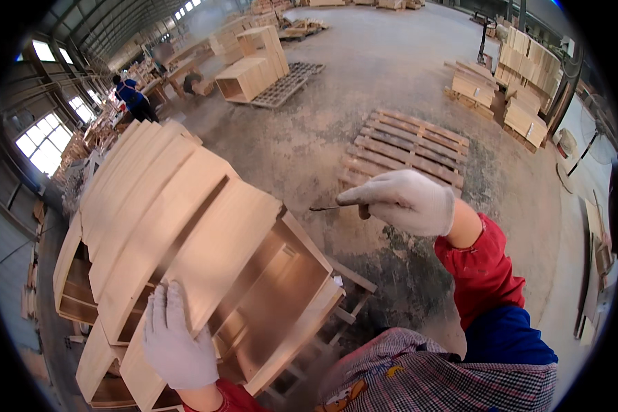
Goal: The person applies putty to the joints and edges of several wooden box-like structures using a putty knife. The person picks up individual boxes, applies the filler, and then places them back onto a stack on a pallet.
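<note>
Dusty floor [302, 144] and a pallet [419, 146] lie beyond the right hand [406, 201], which pinches a thin tool [326, 208]. The left hand [177, 343] rests unclenched on a wooden box [230, 223].

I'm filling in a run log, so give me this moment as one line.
left hand: gloved, laid on wooden box | right hand: gloved, gripping thin tool clear of box | slatted pallet: on floor

At lower left, the gloved left hand [178, 343] rests on a pale wooden box [226, 230]. Right of centre, the gloved right hand [406, 202] holds a thin dark tool [324, 208]. Beyond it, 1 slatted pallet [413, 145] lies on the floor [302, 130].
</note>
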`<state>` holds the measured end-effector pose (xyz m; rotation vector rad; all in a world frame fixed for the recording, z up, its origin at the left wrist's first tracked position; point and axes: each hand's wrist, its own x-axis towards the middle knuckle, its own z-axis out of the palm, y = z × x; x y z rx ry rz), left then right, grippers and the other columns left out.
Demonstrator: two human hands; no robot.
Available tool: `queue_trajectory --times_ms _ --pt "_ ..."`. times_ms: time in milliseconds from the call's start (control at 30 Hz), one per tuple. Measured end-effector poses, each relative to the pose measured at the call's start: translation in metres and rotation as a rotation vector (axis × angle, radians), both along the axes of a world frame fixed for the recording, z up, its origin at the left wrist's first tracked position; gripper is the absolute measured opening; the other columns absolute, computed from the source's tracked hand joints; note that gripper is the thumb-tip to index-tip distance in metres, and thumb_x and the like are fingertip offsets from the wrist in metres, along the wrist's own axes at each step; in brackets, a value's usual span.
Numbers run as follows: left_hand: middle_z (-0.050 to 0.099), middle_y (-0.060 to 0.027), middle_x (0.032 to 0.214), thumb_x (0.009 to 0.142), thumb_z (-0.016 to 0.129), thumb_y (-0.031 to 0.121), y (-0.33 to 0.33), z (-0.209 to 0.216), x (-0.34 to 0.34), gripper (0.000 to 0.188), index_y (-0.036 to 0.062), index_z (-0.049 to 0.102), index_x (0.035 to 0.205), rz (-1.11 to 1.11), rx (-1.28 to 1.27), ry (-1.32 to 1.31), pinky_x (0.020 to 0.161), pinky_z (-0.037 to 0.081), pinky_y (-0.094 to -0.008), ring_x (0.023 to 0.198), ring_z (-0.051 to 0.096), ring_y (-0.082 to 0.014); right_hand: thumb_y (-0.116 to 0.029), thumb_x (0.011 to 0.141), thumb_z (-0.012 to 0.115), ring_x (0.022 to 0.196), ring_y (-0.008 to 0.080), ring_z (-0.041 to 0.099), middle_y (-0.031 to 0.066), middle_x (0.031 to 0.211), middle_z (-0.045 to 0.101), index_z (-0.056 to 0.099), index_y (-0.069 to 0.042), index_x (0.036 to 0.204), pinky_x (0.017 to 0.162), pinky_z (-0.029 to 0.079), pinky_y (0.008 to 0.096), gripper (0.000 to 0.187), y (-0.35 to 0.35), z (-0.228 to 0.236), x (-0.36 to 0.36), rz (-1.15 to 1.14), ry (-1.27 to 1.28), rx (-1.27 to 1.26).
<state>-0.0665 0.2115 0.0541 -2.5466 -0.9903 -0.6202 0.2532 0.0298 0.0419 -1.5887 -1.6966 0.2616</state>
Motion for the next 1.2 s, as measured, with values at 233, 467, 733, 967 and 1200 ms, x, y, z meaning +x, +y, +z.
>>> queue_trajectory --times_ms 233,467,733,967,1200 --pt "0.058 -0.0191 0.123 0.07 0.066 0.004 0.006 -0.003 0.002 0.06 0.0076 0.055 0.129 0.005 0.015 0.024 0.094 0.045 -0.0447 0.113 0.055 -0.0391 -0.004 0.079 0.053 0.09 0.0345 0.06 0.0159 0.094 0.06 0.055 -0.011 0.127 0.078 0.048 0.0408 0.048 -0.023 -0.18 -0.064 -0.311 0.249 -0.25" --pt "0.055 -0.0162 0.131 0.074 0.058 -0.006 0.016 -0.007 0.002 0.061 0.0051 0.05 0.134 0.011 -0.016 0.008 0.1 0.041 -0.0372 0.119 0.054 -0.0315 0.0 0.079 0.052 0.084 0.0352 0.057 0.015 0.09 0.059 0.058 -0.013 0.122 0.074 0.048 0.0414 0.045 -0.008 -0.324 -0.115 -0.591 0.399 0.023" --pt "0.057 -0.0143 0.129 0.091 0.054 0.007 0.03 0.001 -0.019 0.043 0.0069 0.051 0.134 0.094 0.126 0.046 0.097 0.043 -0.0332 0.115 0.057 -0.0266 0.002 0.078 0.055 0.09 0.0324 0.056 0.0128 0.096 0.06 0.06 -0.01 0.119 0.079 0.048 0.0403 0.043 0.02 -0.357 -0.12 -0.589 0.476 0.189" --pt "0.058 -0.0153 0.127 0.095 0.053 0.014 0.034 0.001 -0.017 0.04 0.0003 0.049 0.132 0.097 0.105 0.033 0.096 0.044 -0.0328 0.114 0.058 -0.0255 0.004 0.076 0.057 0.097 0.0329 0.058 0.013 0.108 0.064 0.061 -0.01 0.118 0.08 0.048 0.039 0.043 0.028 -0.363 -0.125 -0.607 0.552 0.272" --pt "0.058 -0.017 0.126 0.096 0.053 0.017 0.041 0.004 -0.026 0.04 -0.0004 0.05 0.132 0.112 0.118 0.065 0.095 0.044 -0.0336 0.113 0.058 -0.0266 0.004 0.077 0.056 0.096 0.0332 0.058 0.0132 0.104 0.064 0.062 -0.009 0.115 0.082 0.047 0.0395 0.041 0.029 -0.363 -0.122 -0.625 0.54 0.225"
